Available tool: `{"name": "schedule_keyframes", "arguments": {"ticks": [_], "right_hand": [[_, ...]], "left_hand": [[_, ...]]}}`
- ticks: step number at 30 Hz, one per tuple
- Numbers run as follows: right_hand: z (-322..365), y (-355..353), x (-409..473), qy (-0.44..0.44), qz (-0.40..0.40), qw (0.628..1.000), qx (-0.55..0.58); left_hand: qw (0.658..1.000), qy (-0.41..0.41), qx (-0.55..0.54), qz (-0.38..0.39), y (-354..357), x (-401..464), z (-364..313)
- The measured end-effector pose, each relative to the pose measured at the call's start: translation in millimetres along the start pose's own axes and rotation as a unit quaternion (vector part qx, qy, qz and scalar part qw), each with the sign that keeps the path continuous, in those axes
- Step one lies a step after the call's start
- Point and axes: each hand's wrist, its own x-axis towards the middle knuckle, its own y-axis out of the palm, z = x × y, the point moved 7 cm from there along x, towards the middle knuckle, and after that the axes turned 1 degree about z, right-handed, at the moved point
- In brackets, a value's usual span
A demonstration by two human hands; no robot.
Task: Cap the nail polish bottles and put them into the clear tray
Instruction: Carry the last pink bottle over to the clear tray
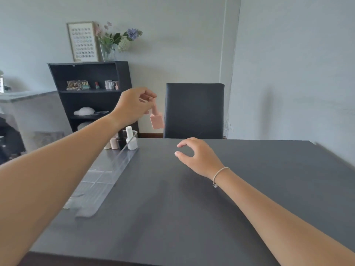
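Aloft, left hand pinches pink bottle by cap; right hand half-curled, empty.

tray sits on the left of the counter with bottles in its far end, chair behind the counter, shelf back left
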Motion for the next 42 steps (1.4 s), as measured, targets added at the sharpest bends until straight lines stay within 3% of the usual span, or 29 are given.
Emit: {"name": "schedule_keyframes", "arguments": {"ticks": [9,16,42], "right_hand": [[90.9,83.8,29.8,-0.1,0.068,0.99,0.07],[107.5,114.4,39.2,-0.11,0.082,0.988,0.07],[95.6,120.8,37.2,-0.09,0.058,0.99,0.09]], "left_hand": [[0.997,-0.044,0.06,-0.034,-98.8,-29.2,54.8],[0.989,-0.095,0.102,-0.047,-135.3,-49.5,105.1],[0.983,-0.128,0.133,-0.02,-90.8,-28.9,207.5]]}}
